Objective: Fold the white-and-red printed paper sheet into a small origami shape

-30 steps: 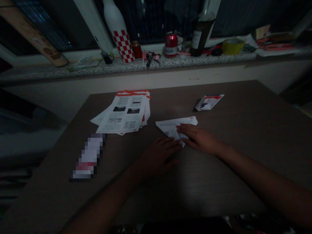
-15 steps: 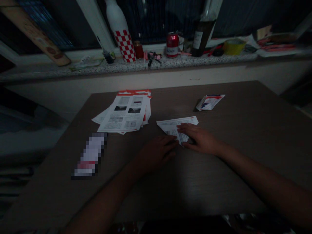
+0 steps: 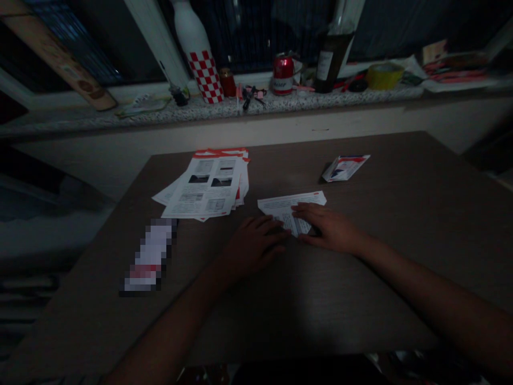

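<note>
Now we rest our right hand (image 3: 328,227) on the folded paper (image 3: 284,209), our left hand (image 3: 254,243) at its lower-left edge, each grip loosely spread; the paper lies on the bench (image 3: 344,305) near printed sheets (image 3: 204,187).

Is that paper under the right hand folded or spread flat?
Folded: the printed sheet narrows toward its near end, unlike the rectangular page atop the paper stack.
</note>
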Motion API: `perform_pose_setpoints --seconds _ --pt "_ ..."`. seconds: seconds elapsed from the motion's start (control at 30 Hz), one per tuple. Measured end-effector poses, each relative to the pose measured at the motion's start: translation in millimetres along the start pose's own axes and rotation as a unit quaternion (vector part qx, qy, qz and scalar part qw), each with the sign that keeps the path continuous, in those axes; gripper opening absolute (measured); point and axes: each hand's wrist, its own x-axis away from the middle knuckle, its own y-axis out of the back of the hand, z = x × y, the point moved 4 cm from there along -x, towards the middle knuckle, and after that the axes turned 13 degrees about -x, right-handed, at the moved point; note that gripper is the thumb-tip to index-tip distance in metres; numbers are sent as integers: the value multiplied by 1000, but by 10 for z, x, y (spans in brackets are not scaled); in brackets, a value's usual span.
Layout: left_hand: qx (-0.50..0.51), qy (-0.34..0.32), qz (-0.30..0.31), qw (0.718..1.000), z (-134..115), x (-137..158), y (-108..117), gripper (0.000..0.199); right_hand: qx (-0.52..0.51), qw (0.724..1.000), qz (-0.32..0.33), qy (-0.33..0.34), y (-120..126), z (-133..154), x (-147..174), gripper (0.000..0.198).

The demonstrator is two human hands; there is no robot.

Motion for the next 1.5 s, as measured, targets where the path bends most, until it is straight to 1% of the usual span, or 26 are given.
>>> perform_pose_setpoints --seconds 0.2,0.3,0.4,0.53,0.7,0.9,1.1,1.3,1.5 --pt "12 37 -3 999 108 18 -24 52 -2 1000 2 3 -16 -33 15 62" --pt "-9 39 -5 999 151 32 -19 47 7 1000 6 4 -19 -35 16 62" --pt "-21 49 7 999 201 47 -10 44 13 1000 10 9 -23 -32 15 62" --pt "-14 46 17 999 245 60 -11 45 6 1000 8 12 -26 -35 19 60" --pt "-18 39 13 999 272 65 -48 46 2 1000 8 9 -36 -58 29 65" --pt "-9 49 15 999 287 70 -76 50 1 1000 13 0 -42 -91 30 71" --pt "-11 42 20 999 283 71 -70 48 24 999 23 14 -55 -62 44 64" --pt "-32 61 16 997 239 57 -81 46 40 998 39 17 -68 -29 46 62" --pt "-56 69 8 996 175 31 -37 42 52 998 43 12 -85 -29 41 62"
